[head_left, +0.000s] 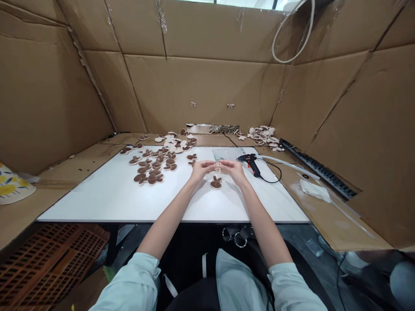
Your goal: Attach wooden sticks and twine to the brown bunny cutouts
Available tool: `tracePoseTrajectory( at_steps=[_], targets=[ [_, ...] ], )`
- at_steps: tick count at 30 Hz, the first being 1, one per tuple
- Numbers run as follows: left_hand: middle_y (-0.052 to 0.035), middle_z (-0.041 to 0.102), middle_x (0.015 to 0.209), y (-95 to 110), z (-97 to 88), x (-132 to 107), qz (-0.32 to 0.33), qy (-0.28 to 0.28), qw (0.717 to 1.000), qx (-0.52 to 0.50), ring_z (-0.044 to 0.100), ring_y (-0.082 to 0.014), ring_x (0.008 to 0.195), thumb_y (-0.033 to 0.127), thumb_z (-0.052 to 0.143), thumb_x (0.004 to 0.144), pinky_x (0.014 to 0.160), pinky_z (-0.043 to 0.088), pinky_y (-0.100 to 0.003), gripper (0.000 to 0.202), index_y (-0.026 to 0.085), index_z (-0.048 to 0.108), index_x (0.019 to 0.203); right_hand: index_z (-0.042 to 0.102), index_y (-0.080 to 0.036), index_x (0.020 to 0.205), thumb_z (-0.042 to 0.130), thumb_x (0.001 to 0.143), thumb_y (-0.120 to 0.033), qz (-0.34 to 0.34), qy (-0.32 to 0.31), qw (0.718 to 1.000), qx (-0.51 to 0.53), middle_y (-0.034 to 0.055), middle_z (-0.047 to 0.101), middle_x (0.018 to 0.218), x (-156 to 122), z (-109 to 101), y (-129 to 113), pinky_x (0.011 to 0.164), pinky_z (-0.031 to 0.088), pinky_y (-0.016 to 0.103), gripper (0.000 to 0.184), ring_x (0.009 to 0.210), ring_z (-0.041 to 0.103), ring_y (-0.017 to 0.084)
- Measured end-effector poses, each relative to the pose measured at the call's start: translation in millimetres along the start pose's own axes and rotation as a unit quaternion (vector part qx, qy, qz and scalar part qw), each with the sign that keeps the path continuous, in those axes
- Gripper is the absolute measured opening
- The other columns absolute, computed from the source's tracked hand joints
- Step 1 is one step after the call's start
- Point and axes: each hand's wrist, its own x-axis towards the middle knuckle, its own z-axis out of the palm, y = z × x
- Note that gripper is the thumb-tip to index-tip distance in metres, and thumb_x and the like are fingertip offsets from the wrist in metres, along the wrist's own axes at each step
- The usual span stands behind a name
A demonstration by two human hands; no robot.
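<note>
My left hand (201, 169) and my right hand (234, 169) meet over the middle of a white table (110, 196). Both pinch a tiny pale piece (218, 166) between their fingertips; I cannot make out what it is. Just below the hands a brown bunny-shaped piece (215, 183) with pale edging lies flat on the table. To the left lies a cluster of several like brown pieces (152, 166).
A black and orange glue gun (250, 162) with its cord lies right of my hands, by a clear plastic bag (227, 153). Pale pieces (264, 135) are heaped at the back right and back centre. Cardboard walls surround the table. An orange crate (48, 259) sits lower left.
</note>
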Motion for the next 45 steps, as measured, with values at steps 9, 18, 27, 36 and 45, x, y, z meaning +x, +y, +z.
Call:
tracePoseTrajectory(
  at_steps=[9, 18, 27, 36, 45],
  targets=[
    [-0.0056, 0.068, 0.069, -1.1, 1.6, 0.8, -0.010, -0.014, 0.998, -0.054, 0.060, -0.0152, 0.065, 0.036, 0.078, 0.043, 0.071, 0.047, -0.031, 0.036, 0.012, 0.068, 0.069, 0.069, -0.016, 0.072, 0.075, 0.046, -0.034, 0.003, -0.006, 1.000, -0.010, 0.0032, 0.068, 0.067, 1.0, 0.1, 2.5, 0.073, 0.048, 0.035, 0.032, 0.067, 0.062, 0.018],
    [-0.0058, 0.068, 0.071, -1.2, 1.5, -1.6, -0.015, -0.025, 0.999, -0.035, 0.059, -0.0148, 0.068, 0.030, 0.075, 0.051, 0.073, 0.046, -0.030, 0.028, 0.012, 0.070, 0.072, 0.069, -0.016, 0.072, 0.074, 0.047, -0.037, 0.013, -0.007, 0.999, -0.041, 0.0037, 0.068, 0.069, 2.8, -0.5, 4.4, 0.069, 0.046, 0.032, 0.033, 0.069, 0.061, 0.017],
    [-0.0049, 0.067, 0.064, -2.3, 3.2, -1.8, -0.011, -0.020, 0.999, -0.024, 0.055, -0.0121, 0.060, 0.032, 0.076, 0.050, 0.068, 0.045, -0.029, 0.028, 0.013, 0.071, 0.070, 0.066, -0.016, 0.067, 0.075, 0.046, -0.036, 0.019, 0.014, 0.999, -0.044, 0.0035, 0.066, 0.063, 1.3, 1.2, 2.3, 0.064, 0.046, 0.030, 0.031, 0.061, 0.059, 0.015],
    [-0.0048, 0.067, 0.064, -0.5, 2.2, -5.0, -0.007, -0.023, 1.000, -0.017, 0.053, -0.0109, 0.058, 0.030, 0.073, 0.053, 0.066, 0.044, -0.028, 0.021, 0.013, 0.070, 0.065, 0.065, -0.017, 0.063, 0.073, 0.046, -0.035, 0.012, 0.007, 0.998, -0.056, 0.0025, 0.064, 0.062, 1.0, 1.6, 2.0, 0.061, 0.044, 0.028, 0.026, 0.060, 0.057, 0.014],
    [-0.0027, 0.064, 0.060, -1.8, 1.1, -1.3, -0.028, -0.025, 0.999, -0.034, 0.055, -0.0110, 0.058, 0.025, 0.075, 0.051, 0.064, 0.044, -0.026, 0.033, 0.011, 0.066, 0.079, 0.063, -0.017, 0.058, 0.067, 0.052, -0.036, -0.007, -0.042, 0.995, -0.089, -0.0016, 0.058, 0.056, 0.8, 2.2, 1.3, 0.058, 0.041, 0.026, 0.020, 0.058, 0.051, 0.012]
  ],
)
